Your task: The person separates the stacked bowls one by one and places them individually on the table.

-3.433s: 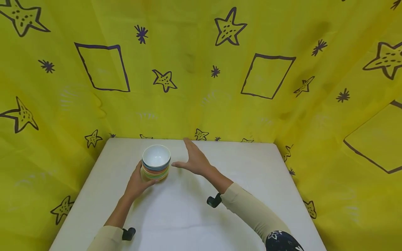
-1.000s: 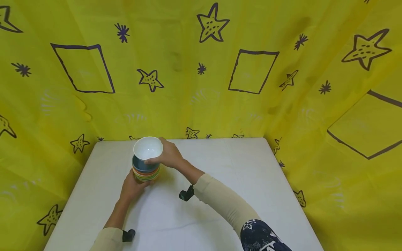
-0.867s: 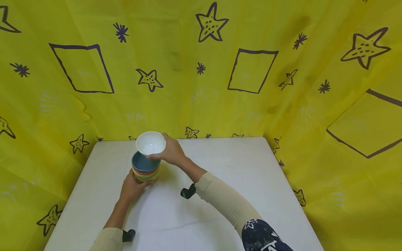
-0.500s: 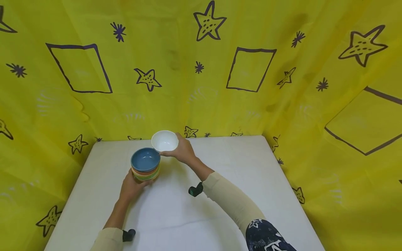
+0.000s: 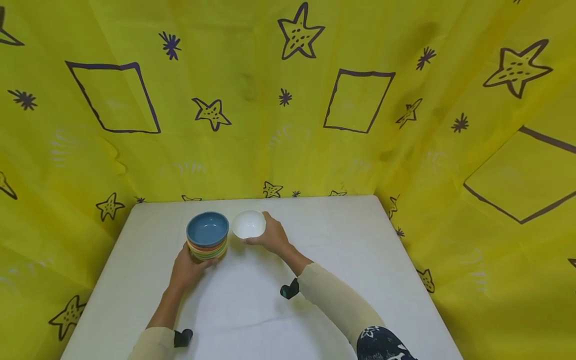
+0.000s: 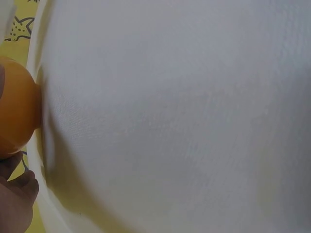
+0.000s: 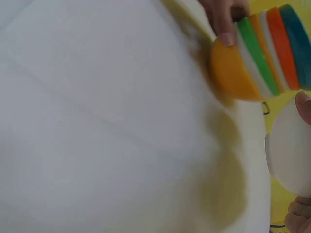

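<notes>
A stack of bowls (image 5: 208, 250) stands at the back left of the white table, a blue bowl (image 5: 208, 229) on top. Beneath it the right wrist view shows orange, white and green bowls, with a yellow-orange bowl (image 7: 233, 75) lowest. My left hand (image 5: 187, 267) grips the stack low on its near left side. Just right of the stack, my right hand (image 5: 275, 236) holds a white bowl (image 5: 249, 225) upright by its right side, thumb in front. In the right wrist view the white bowl's foot seems raised off the table. The left wrist view catches only the lowest bowl (image 6: 17, 109) and some fingers.
The table (image 5: 270, 310) has a white cover with a faint crease. A yellow curtain (image 5: 265, 150) with drawn stars and squares encloses its back and sides. Dark wrist cameras (image 5: 290, 289) sit on both wrists.
My right hand has reached the stack, lifted the white bowl off, moved it right and then lowered it beside the stack. The blue bowl is uncovered. My left hand has kept its grip.
</notes>
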A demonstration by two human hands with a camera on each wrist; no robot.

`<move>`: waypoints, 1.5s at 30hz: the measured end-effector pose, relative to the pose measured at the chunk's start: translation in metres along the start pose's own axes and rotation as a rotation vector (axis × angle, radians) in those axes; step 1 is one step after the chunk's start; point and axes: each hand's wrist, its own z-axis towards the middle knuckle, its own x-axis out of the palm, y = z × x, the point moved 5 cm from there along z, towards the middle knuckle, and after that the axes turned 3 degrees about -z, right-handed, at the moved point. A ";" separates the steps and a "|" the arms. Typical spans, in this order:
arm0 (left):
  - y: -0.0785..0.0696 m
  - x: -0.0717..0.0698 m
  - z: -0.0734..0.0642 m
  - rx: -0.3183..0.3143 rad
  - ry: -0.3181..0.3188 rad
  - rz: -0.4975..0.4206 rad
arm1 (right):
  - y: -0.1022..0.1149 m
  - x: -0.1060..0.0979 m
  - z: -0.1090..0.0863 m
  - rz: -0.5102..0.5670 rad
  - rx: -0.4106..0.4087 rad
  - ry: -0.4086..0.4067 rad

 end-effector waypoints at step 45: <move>0.001 0.009 0.015 -0.015 -0.010 -0.042 | -0.035 0.017 -0.017 -0.063 0.132 0.073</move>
